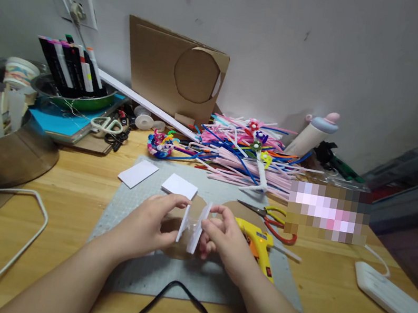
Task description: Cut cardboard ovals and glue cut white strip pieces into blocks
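My left hand pinches a small white foam board piece held upright on edge. My right hand grips a second white foam board piece right beside it, the two pieces standing close together and nearly parallel. Both are held just above a brown cardboard disc lying on a grey cutting mat. Two more white rectangles lie flat on the mat farther back.
A yellow glue gun lies right of my right hand, its black cord looping across the front. Scissors, a heap of coloured pipe cleaners, a cardboard sheet, markers, a white power strip.
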`<action>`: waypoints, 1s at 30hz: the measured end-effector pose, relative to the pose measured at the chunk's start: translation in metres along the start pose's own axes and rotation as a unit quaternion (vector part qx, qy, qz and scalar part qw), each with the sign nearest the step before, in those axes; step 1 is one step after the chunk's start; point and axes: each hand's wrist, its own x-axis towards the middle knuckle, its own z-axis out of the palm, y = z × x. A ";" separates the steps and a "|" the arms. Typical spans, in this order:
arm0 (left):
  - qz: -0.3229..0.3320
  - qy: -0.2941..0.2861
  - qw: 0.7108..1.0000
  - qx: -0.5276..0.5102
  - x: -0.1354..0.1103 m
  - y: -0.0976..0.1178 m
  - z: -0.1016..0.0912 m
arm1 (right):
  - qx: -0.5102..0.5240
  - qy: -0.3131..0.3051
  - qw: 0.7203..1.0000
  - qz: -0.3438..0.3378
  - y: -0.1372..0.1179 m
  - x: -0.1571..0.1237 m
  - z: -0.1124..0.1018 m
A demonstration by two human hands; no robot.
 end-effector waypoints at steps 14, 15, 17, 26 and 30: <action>0.039 -0.018 0.996 0.078 -0.001 0.001 -0.007 | 0.215 -0.130 0.909 0.332 -0.017 0.003 0.003; 0.034 -0.020 0.997 0.072 -0.002 0.001 -0.007 | 0.221 -0.130 0.905 0.341 -0.017 0.004 0.004; 0.024 -0.022 0.998 0.059 -0.002 0.001 -0.006 | 0.221 -0.123 0.902 0.351 -0.017 0.005 0.005; -0.011 -0.090 0.990 -0.106 -0.002 0.006 -0.001 | 0.172 -0.115 0.900 0.383 -0.016 0.008 0.008; -0.009 -0.113 0.982 -0.151 -0.003 0.006 0.002 | 0.148 -0.112 0.902 0.389 -0.017 0.009 0.011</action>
